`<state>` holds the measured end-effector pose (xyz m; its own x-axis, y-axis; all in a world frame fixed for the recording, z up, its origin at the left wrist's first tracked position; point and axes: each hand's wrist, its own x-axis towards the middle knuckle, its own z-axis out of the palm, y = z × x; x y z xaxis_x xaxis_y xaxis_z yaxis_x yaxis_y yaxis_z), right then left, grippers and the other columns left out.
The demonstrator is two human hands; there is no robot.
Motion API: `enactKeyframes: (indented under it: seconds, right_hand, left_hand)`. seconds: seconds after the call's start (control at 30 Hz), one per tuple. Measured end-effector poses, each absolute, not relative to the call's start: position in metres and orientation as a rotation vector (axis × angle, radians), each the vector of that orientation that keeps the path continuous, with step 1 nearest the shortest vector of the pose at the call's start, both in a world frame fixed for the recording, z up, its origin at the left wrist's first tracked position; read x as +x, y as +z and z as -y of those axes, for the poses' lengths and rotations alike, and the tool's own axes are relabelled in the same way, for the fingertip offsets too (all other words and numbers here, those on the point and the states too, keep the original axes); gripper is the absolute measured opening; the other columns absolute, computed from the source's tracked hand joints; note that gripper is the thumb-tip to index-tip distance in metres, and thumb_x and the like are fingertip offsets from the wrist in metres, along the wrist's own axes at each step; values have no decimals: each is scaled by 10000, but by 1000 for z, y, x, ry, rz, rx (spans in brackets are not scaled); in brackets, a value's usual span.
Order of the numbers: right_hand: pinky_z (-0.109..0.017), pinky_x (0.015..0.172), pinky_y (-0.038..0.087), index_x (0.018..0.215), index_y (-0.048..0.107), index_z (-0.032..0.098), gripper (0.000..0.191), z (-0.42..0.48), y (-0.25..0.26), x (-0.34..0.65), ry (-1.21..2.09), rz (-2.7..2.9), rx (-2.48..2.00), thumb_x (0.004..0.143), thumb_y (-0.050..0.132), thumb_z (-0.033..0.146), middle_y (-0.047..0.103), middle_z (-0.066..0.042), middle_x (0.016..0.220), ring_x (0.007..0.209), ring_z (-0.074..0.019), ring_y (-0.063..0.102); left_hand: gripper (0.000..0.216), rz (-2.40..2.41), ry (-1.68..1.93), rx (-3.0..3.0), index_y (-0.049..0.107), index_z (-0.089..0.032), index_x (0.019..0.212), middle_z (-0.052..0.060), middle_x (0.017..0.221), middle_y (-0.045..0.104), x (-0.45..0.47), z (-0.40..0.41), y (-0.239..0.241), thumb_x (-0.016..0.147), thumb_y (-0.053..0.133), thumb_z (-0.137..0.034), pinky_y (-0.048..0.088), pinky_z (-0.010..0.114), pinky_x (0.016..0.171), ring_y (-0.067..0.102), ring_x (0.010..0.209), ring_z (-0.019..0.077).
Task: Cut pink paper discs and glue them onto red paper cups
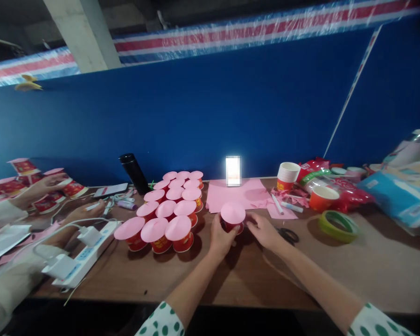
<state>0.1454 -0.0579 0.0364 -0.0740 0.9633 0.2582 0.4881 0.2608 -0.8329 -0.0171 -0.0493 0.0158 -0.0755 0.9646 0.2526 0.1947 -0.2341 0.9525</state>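
Observation:
A red paper cup topped with a pink paper disc point(233, 214) stands on the brown table point(371, 270) in front of me. My left hand point(221, 235) wraps its fingers round the cup's left side. My right hand point(264, 229) touches its right side with curled fingers. Just left of it sits a cluster of several more red cups with pink paper tops point(168, 210). Sheets of pink paper point(248, 193) lie behind the held cup.
Black scissors point(289, 235), a green tape roll point(338, 226), glue sticks point(290, 206), stacked cups point(287, 176) and snack bags point(336, 189) lie to the right. A lit phone point(233, 171) leans on the blue partition. Another person's hands point(84, 212) work at left by a power strip point(87, 252).

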Motion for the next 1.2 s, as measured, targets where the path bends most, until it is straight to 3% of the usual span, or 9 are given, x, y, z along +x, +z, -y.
enactKeyframes:
  seconds: [0.2, 0.37, 0.47, 0.6, 0.7, 0.87, 1.2]
  right_hand:
    - [-381, 835, 505, 1015, 615, 173, 242, 65, 39, 145, 734, 1622, -1317, 805, 533, 260, 693, -103, 1019, 929, -236, 648]
    - [-349, 732, 540, 1043, 560, 191, 255, 68, 29, 139, 666, 1584, -1313, 816, 532, 305, 680, -89, 934, 841, -223, 657]
    - [-351, 719, 537, 1102, 537, 184, 276, 70, 21, 137, 424, 1614, -1352, 849, 491, 285, 671, -101, 954, 828, -224, 654]
    - [-403, 867, 493, 1142, 538, 190, 288, 75, 16, 139, -7, 1789, -1184, 864, 490, 248, 650, -113, 1041, 975, -245, 616]
    - [-405, 895, 485, 1201, 519, 190, 341, 79, 17, 140, -169, 1898, -1129, 861, 496, 211, 635, -111, 1080, 1026, -246, 594]
    - [-395, 880, 507, 1232, 504, 198, 382, 83, 16, 137, -204, 1965, -1108, 850, 508, 191, 619, -116, 1097, 1042, -245, 589]
    - [-320, 773, 559, 1170, 582, 272, 386, 83, 11, 136, -272, 2021, -1027, 792, 554, 198, 693, -63, 1017, 930, -228, 662]
  left_hand:
    - [627, -1208, 1389, 1390, 504, -147, 1167, 146, 1160, 598, -24, 59, 31, 603, 773, -190, 476, 382, 906, 594, 1047, 257]
    - [569, -1102, 1350, 1430, 543, -178, 1133, 126, 1147, 624, -46, 75, 75, 619, 786, -194, 491, 379, 905, 606, 1036, 249]
    - [573, -1166, 1372, 1403, 566, -183, 1114, 119, 1101, 648, -68, 74, 108, 595, 809, -204, 502, 373, 875, 624, 987, 244]
    - [610, -1304, 1399, 1438, 593, -176, 1070, 111, 1035, 668, -109, 44, 142, 519, 852, -204, 513, 382, 830, 629, 949, 259]
    - [542, -1442, 1438, 1504, 593, -149, 1051, 113, 1027, 666, -144, 2, 157, 571, 826, -246, 508, 377, 829, 627, 943, 245]
    - [511, -1752, 1510, 1534, 575, -112, 1042, 122, 1045, 655, -193, -72, 167, 606, 786, -276, 508, 341, 796, 630, 924, 233]
    - [502, -2262, 1249, 1471, 559, -130, 1031, 146, 1034, 656, -239, -167, 143, 626, 750, -355, 490, 325, 723, 637, 934, 277]
